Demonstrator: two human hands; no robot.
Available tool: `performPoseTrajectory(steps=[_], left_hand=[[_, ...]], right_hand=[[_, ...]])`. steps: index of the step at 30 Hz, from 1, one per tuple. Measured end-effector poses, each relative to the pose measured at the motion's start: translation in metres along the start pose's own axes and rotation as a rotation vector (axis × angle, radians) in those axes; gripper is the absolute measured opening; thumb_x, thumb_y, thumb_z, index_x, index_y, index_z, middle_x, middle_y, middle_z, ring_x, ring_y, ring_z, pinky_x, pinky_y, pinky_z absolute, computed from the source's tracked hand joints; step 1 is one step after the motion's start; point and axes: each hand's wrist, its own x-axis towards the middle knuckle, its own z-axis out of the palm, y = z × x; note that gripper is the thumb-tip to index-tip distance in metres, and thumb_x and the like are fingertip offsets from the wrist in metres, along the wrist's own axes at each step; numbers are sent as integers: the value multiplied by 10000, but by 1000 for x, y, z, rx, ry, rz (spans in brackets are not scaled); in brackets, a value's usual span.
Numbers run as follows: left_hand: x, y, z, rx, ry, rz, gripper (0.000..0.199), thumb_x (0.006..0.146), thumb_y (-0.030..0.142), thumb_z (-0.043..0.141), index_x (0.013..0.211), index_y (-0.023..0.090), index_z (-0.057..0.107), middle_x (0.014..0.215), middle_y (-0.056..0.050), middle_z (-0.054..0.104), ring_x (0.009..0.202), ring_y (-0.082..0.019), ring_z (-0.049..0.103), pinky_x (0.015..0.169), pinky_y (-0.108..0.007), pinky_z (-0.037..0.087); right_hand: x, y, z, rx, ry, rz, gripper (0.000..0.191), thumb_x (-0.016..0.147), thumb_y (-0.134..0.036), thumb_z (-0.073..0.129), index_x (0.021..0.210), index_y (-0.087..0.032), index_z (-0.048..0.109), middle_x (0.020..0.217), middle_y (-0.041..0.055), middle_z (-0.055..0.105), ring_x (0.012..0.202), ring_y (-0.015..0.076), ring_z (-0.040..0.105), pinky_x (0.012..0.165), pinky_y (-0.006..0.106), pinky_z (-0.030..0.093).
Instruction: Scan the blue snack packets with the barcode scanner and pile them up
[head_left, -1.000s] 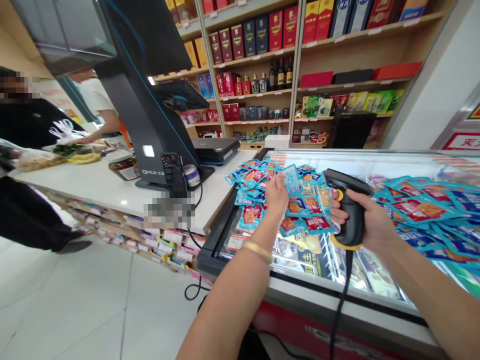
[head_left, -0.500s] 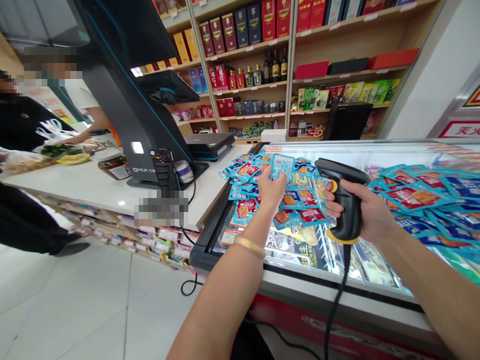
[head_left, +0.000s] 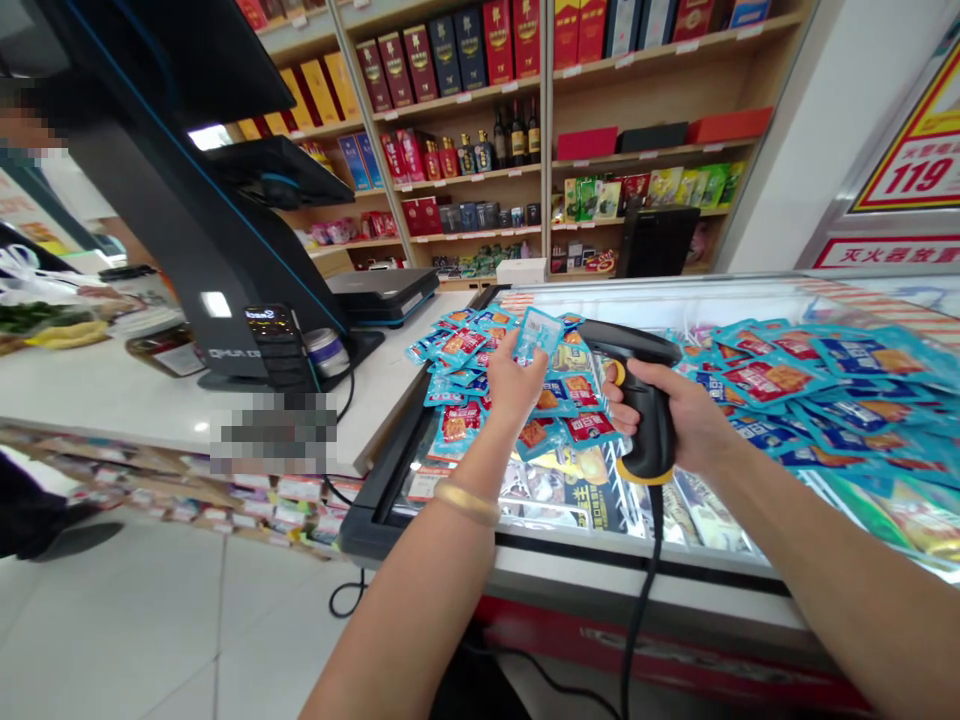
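My left hand [head_left: 516, 382] is closed on a blue snack packet [head_left: 538, 332], its pale printed back facing up. In my right hand [head_left: 679, 410] is a black barcode scanner [head_left: 651, 425] with yellow trim, its head pointing left toward that packet. The fingers wrap round its handle, and a cable hangs down from it. Beneath and around my left hand lies a loose pile of blue and red snack packets [head_left: 459, 347] on the glass top of a chest freezer [head_left: 450, 560]. A larger heap of similar packets [head_left: 847, 395] lies to the right of the scanner.
A white counter [head_left: 150, 410] on the left carries a checkout terminal [head_left: 202, 230], a phone [head_left: 279, 350], a jar [head_left: 326, 352] and a flat scale [head_left: 386, 293]. A person's dark-clothed leg [head_left: 34, 500] is at far left. Shelves [head_left: 480, 100] of boxes and bottles stand behind the freezer.
The view has turned to the right, so the scene sits further left and more of the wall sign shows. Both hands keep hold of the packet and the scanner.
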Motion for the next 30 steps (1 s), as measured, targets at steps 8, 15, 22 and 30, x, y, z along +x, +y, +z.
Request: performPoseTrajectory(steps=[8, 15, 22, 30], left_hand=[[-2, 5, -1, 148, -36, 38, 248, 763, 145, 576, 991, 162, 671, 900, -44, 718, 842, -181, 661, 819, -279, 505], [-4, 2, -1, 181, -51, 50, 291, 800, 147, 547, 1058, 166, 678, 1013, -60, 727, 940, -195, 673, 888, -314, 511], [-5, 20, 15, 189, -191, 214, 351, 899, 192, 467, 1192, 221, 658, 1183, -46, 693, 1113, -196, 637, 1008, -350, 478], [-25, 79, 126, 331, -595, 462, 439, 951, 133, 354, 1305, 267, 576, 1360, -50, 580, 1265, -176, 533, 1074, -373, 438]], right_hand=[[0, 1, -2, -44, -24, -2, 234, 722, -367, 699, 786, -172, 587, 677, -8, 537, 460, 74, 437, 428, 217, 405], [3, 3, 0, -1, -47, -14, 235, 730, -369, 693, 783, -178, 568, 665, -15, 530, 466, 72, 442, 440, 206, 416], [-17, -28, -24, 64, 82, -132, 218, 717, -348, 694, 777, -179, 570, 656, -17, 523, 461, 70, 432, 427, 201, 424], [-74, -84, -128, 69, 377, -357, 194, 737, -332, 684, 775, -194, 553, 647, -11, 507, 472, 80, 434, 404, 199, 434]])
